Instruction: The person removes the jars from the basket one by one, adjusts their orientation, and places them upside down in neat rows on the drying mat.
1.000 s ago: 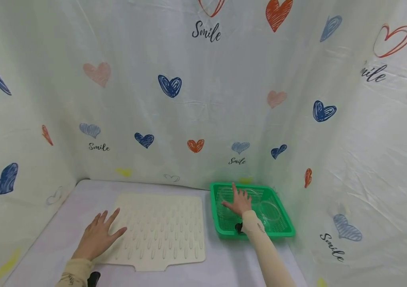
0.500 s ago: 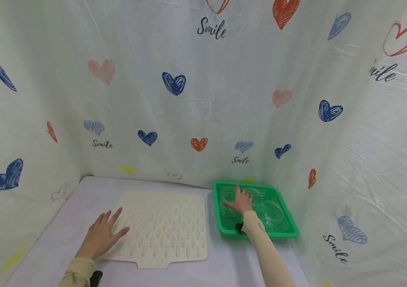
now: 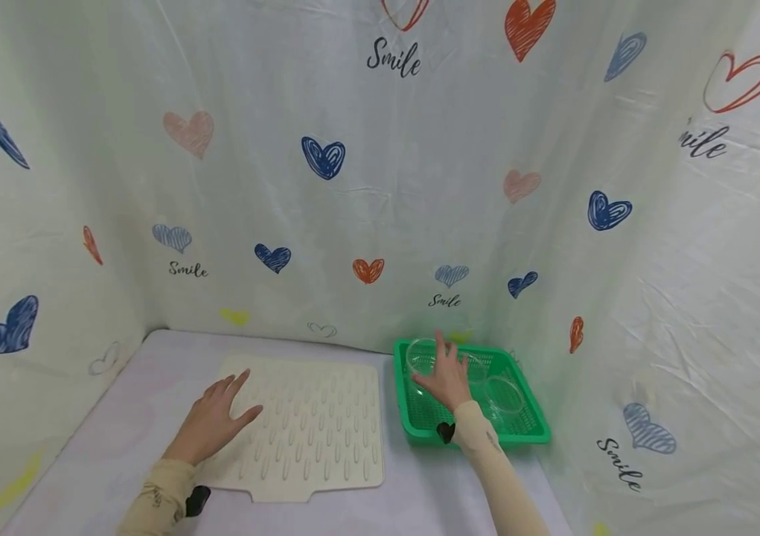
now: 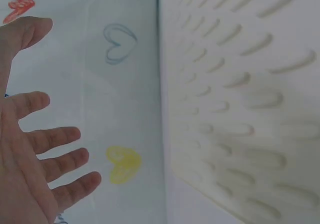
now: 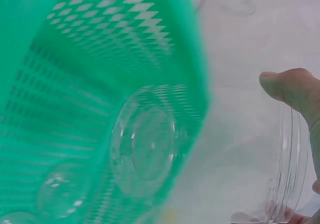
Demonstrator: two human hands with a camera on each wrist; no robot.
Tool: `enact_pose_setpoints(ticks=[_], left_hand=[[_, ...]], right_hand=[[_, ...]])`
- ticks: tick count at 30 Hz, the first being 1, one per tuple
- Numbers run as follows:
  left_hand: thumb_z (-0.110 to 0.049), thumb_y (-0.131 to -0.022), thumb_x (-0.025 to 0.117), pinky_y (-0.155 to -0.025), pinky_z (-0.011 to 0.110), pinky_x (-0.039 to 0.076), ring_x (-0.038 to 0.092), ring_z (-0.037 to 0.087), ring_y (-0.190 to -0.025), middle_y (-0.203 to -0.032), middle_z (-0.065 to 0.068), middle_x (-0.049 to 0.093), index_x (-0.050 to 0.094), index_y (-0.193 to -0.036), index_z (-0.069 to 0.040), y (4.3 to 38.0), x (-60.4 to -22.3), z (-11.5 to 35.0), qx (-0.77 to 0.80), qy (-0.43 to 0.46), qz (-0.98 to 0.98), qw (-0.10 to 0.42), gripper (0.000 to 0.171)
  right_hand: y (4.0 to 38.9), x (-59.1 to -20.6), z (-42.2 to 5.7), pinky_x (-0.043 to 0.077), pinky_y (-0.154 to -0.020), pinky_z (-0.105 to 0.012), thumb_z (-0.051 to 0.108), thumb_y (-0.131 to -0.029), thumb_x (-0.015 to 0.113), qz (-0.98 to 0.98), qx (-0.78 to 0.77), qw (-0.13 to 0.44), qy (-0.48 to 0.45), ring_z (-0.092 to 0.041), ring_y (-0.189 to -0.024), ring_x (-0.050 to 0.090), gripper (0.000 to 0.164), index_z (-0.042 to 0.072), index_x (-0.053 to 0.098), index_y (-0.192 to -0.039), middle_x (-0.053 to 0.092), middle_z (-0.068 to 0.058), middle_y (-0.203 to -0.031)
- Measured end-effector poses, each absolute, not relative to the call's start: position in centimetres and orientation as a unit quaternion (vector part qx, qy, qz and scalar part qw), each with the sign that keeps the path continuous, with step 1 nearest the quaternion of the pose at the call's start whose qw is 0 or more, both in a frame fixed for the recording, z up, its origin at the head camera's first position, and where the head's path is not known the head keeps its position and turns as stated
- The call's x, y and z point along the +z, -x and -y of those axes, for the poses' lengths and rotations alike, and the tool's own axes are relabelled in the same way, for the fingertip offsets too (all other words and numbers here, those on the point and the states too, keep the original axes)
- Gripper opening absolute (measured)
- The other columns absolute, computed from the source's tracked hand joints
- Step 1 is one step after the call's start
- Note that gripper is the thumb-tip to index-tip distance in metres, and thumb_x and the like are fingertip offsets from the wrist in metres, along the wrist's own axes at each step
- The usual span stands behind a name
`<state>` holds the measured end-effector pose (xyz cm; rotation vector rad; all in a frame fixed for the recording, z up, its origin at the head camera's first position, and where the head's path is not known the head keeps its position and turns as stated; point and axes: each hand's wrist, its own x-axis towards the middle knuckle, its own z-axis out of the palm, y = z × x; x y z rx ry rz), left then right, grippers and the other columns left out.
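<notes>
My right hand (image 3: 448,378) grips a clear, round-rimmed bowl (image 3: 422,357) above the left part of the green basket (image 3: 409,428). In the right wrist view the thumb and fingertips lie on opposite sides of the same clear bowl (image 5: 287,159); its base is hard to make out. More clear round vessels lie in the basket, among them one at the right (image 3: 504,394). Over the left side of the cream ridged drying mat (image 3: 326,417) hovers my left hand (image 3: 208,424), fingers apart and holding nothing. The left wrist view shows its palm (image 4: 20,159) beside the ridges.
A white-covered table (image 3: 118,417) bears the mat and the basket. Curtains (image 3: 380,186) printed with hearts and "Smile" enclose the back and both sides. The basket stands close to the right curtain.
My right hand has raised a clear bowl from the basket's floor, its rim now higher at the back left. The left hand has shifted right and slightly forward over the mat.
</notes>
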<state>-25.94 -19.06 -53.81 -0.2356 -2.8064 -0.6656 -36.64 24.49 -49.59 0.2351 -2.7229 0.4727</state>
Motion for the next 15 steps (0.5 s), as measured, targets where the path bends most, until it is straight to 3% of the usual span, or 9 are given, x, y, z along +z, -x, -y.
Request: enact_pose_setpoints(ticks=[3, 10, 15], left_hand=[[-0.066, -0.082, 0.045, -0.089, 0.064, 0.033, 0.036, 0.044, -0.121, -0.136, 0.023, 0.037, 0.027, -0.143, -0.015, 26.6, -52.6, 17.3, -0.245, 0.105, 0.953, 0.142, 0.081], [-0.058, -0.084, 0.05, -0.096, 0.055, 0.034, 0.038, 0.034, -0.125, -0.138, 0.013, 0.039, 0.031, -0.142, -0.018, 27.1, -49.5, 12.5, -0.289, 0.161, 0.929, 0.165, 0.073], [-0.056, -0.083, 0.054, -0.097, 0.053, 0.036, 0.036, 0.029, -0.128, -0.141, 0.005, 0.037, 0.029, -0.142, -0.023, 27.0, -47.5, 8.7, -0.335, 0.2, 0.907, 0.157, 0.072]], right_hand=[[35.6, -48.1, -23.6, 0.024, -0.099, -0.063, 0.048, -0.066, 0.075, 0.959, 0.137, 0.22, -0.115, -0.037, -0.093, 0.058, 0.107, 0.018, 0.011, -0.146, 0.038, -0.021, -0.126], [33.2, -45.3, -20.9, 0.029, -0.097, -0.059, 0.054, -0.062, 0.073, 0.931, 0.03, 0.312, -0.187, -0.036, -0.101, 0.054, 0.112, 0.019, 0.01, -0.147, 0.044, -0.017, -0.128], [31.4, -43.5, -18.4, 0.031, -0.096, -0.056, 0.054, -0.058, 0.074, 0.895, -0.053, 0.367, -0.248, -0.035, -0.105, 0.05, 0.113, 0.022, 0.012, -0.147, 0.044, -0.014, -0.131]])
